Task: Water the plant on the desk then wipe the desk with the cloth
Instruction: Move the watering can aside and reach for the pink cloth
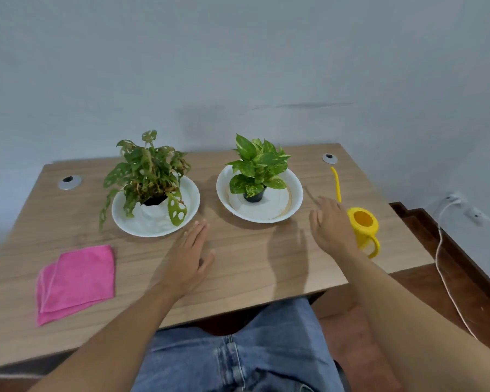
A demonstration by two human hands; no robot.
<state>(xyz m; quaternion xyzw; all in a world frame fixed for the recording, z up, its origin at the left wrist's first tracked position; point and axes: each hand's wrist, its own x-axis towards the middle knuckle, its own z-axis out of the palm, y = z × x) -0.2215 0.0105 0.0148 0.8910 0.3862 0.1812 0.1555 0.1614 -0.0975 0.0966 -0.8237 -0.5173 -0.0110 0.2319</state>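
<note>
Two potted plants stand on the wooden desk (252,258), each in a white dish: a holed-leaf plant (146,176) on the left and a variegated green plant (259,165) on the right. A yellow watering can (364,224) with a long thin spout stands at the desk's right side. A folded pink cloth (77,281) lies at the front left. My left hand (188,258) rests flat on the desk, fingers apart, holding nothing. My right hand (333,224) hovers open just left of the can, partly covering it.
Two round cable grommets (70,182) (330,158) sit near the desk's back corners. A grey wall rises close behind the desk. A white cable (443,278) hangs from a wall socket at the right. My legs in jeans sit under the front edge.
</note>
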